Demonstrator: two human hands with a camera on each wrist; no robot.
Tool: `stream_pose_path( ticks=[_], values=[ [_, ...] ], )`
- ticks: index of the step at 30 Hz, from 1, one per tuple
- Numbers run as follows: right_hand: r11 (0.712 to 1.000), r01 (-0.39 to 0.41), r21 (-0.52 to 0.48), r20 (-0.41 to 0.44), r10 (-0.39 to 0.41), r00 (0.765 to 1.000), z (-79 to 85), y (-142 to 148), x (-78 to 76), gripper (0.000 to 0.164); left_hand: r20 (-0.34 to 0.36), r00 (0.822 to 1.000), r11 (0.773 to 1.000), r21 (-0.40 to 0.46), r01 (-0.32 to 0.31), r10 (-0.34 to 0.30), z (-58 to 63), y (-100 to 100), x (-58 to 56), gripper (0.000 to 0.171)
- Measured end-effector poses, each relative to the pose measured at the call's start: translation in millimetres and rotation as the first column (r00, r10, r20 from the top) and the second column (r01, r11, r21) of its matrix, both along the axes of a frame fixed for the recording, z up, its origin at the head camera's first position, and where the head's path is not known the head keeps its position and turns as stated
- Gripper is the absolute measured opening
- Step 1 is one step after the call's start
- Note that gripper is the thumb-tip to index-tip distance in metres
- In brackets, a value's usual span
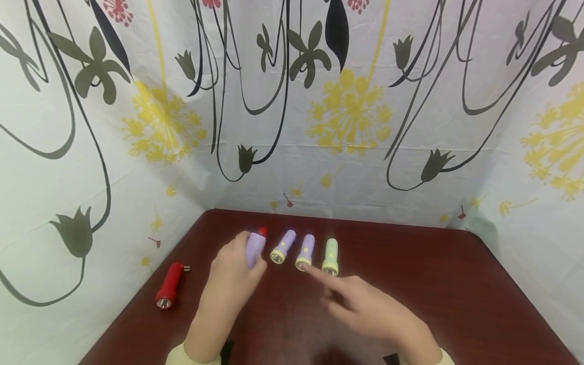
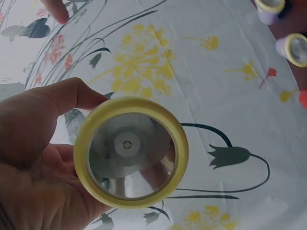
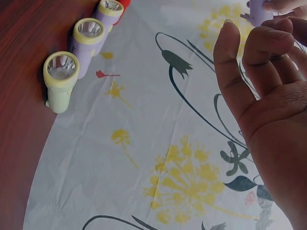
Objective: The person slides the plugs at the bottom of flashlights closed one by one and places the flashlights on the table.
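Note:
My left hand (image 1: 234, 266) grips a lavender flashlight (image 1: 254, 248), fingers and thumb wrapped round its body. In the left wrist view that flashlight's yellow rim and clear lens (image 2: 129, 151) face the camera. Nothing is held in my right hand (image 1: 369, 306); its index finger points out and overlaps the lens end of another lavender flashlight (image 1: 306, 248) in the head view. In the right wrist view its fingers are loosely bent. Beside that flashlight lie a lavender one (image 1: 285, 243) on the left and a pale green one (image 1: 331, 253) on the right, all with yellow rims.
A red flashlight (image 1: 170, 286) with two metal prongs lies near the left edge of the dark red table (image 1: 292, 324). Another red item (image 1: 262, 231) shows partly behind the held flashlight. A flower-patterned curtain (image 1: 292, 126) stands along the back and sides.

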State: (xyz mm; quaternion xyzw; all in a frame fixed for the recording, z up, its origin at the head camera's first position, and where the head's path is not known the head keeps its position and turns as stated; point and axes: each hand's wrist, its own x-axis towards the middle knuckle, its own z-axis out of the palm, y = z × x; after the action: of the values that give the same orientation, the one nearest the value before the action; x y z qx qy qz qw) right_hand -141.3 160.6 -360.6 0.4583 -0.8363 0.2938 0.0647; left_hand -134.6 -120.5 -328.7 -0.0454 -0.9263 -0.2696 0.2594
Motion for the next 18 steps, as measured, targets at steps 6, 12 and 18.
stream_pose_path(
  ticks=[6,12,18],
  values=[
    [0.999,0.009,-0.032,-0.031,-0.010,0.999,1.3,5,1.1,0.075,-0.103,0.994,0.999,0.021,0.043,-0.040,-2.2,11,0.7,0.046],
    [0.999,0.019,-0.038,-0.006,-0.019,1.000,3.2,9,2.8,0.075,-0.070,0.995,0.993,0.084,0.080,-0.075,-7.7,22,3.1,0.052],
    [0.998,0.031,-0.059,0.004,-0.031,1.000,2.0,15,3.3,0.077,-0.032,0.989,0.972,0.181,0.147,-0.144,-12.3,29,5.1,0.052]
  ],
)
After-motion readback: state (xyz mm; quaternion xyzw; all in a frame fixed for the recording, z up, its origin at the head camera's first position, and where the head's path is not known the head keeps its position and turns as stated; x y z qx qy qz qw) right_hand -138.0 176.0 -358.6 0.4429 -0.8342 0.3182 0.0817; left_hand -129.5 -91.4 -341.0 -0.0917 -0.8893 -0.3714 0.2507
